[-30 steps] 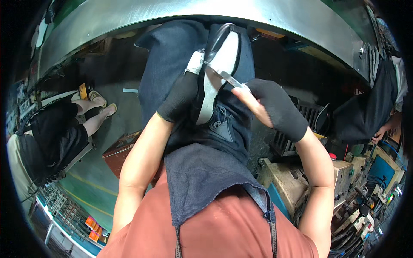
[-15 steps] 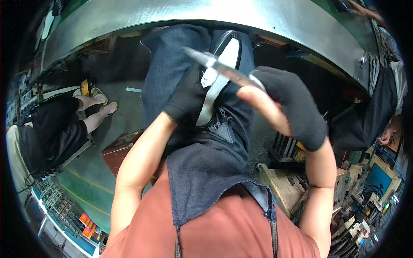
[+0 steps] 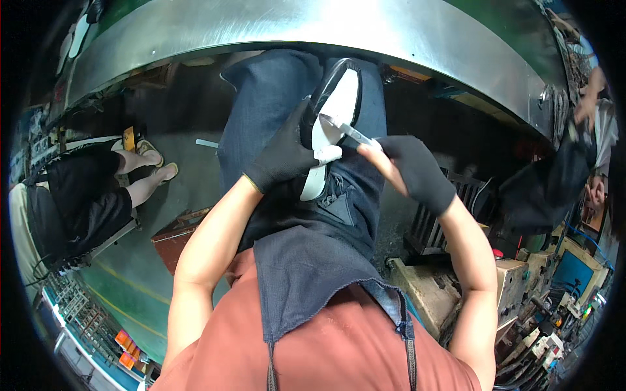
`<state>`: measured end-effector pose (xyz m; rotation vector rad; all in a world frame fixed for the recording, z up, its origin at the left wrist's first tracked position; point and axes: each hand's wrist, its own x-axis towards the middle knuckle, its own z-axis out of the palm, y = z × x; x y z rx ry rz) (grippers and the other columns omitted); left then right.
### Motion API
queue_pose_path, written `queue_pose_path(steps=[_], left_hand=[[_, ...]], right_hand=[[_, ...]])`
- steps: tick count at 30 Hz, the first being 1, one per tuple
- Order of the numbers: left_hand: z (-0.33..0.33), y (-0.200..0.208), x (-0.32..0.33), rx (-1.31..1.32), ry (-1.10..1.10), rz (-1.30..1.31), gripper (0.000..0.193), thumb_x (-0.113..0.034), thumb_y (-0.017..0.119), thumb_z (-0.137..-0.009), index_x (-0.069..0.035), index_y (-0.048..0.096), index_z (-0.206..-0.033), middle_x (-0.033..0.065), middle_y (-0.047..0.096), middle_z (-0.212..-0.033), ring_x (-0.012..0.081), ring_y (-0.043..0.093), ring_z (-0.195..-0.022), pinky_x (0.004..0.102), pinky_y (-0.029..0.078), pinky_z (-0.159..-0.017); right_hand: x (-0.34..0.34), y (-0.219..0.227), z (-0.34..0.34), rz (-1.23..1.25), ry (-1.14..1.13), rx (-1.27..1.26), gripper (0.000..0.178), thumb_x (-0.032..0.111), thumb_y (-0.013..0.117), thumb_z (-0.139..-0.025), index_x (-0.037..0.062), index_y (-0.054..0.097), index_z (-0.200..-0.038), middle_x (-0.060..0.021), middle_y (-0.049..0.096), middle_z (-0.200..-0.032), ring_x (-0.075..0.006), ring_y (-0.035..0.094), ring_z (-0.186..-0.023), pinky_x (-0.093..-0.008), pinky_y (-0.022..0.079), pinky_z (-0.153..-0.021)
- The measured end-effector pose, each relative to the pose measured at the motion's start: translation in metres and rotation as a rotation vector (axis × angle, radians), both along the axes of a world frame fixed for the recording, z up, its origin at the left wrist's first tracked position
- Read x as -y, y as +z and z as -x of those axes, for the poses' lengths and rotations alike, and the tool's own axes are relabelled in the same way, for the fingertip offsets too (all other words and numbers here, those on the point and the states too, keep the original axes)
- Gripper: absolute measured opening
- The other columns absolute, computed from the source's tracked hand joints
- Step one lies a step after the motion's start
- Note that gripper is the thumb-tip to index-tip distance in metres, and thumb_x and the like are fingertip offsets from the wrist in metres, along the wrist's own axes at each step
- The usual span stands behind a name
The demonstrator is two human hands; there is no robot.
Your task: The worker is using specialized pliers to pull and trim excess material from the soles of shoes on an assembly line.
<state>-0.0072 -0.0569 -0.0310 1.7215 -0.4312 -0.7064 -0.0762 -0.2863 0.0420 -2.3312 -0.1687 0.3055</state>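
On my lap lies a black shoe with its white sole (image 3: 341,101) turned up, toe pointing away from me. My left hand (image 3: 283,153), in a black glove with white wrapping on the thumb, is closed round the shoe's left side and presses the sole. In my right hand (image 3: 417,169), also black-gloved with the thumb bare, is a slim metal hand tool (image 3: 354,133) with a blade-like tip. That tip lies against or just over the middle of the sole; contact is not certain. Most of the handle is hidden in my fist.
A shiny metal bench edge (image 3: 261,29) curves in front of my knees. A red-brown box (image 3: 176,238) stands on the floor at left, near a seated person's legs (image 3: 140,189). Worn machinery (image 3: 427,293) is at lower right. Another person's hand (image 3: 590,98) shows at far right.
My right hand has come down and left, bringing the tool's tip from above the shoe to the sole. My left thumb now lies across the sole lower down.
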Motion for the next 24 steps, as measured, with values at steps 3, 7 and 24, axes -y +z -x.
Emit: queue_pose_path(steps=[3,7,24], left_hand=[[0.002,-0.016,-0.012,0.117,-0.029,-0.046,0.106,-0.030,0.089,-0.068,0.002,0.030,-0.149,0.0217,0.048,-0.142,0.0278,0.047,-0.133,0.0379,0.038,-0.111],[0.004,-0.032,-0.011,0.133,-0.104,-0.090,0.115,-0.034,0.090,-0.066,0.005,0.023,-0.152,0.0238,0.044,-0.146,0.0304,0.044,-0.137,0.0388,0.037,-0.112],[-0.053,0.047,0.052,-0.064,0.065,0.122,0.048,-0.004,0.074,-0.082,-0.001,0.057,-0.127,0.0085,0.068,-0.107,0.0192,0.067,-0.091,0.0310,0.056,-0.082]], right_hand=[[-0.017,0.029,0.014,0.051,0.089,0.197,0.028,0.030,0.066,-0.092,0.0042,0.065,-0.084,-0.0168,0.058,-0.070,-0.0363,0.058,-0.066,-0.0415,0.046,-0.061],[-0.014,-0.008,0.010,0.119,0.138,0.216,0.033,0.037,0.066,-0.092,0.0062,0.063,-0.080,-0.0159,0.061,-0.074,-0.0373,0.061,-0.066,-0.0438,0.047,-0.060],[-0.047,-0.108,0.116,-0.575,-0.884,-0.433,0.047,0.047,0.050,-0.102,0.0026,0.064,-0.093,-0.0056,0.062,-0.067,-0.0190,0.064,-0.067,-0.0357,0.049,-0.066]])
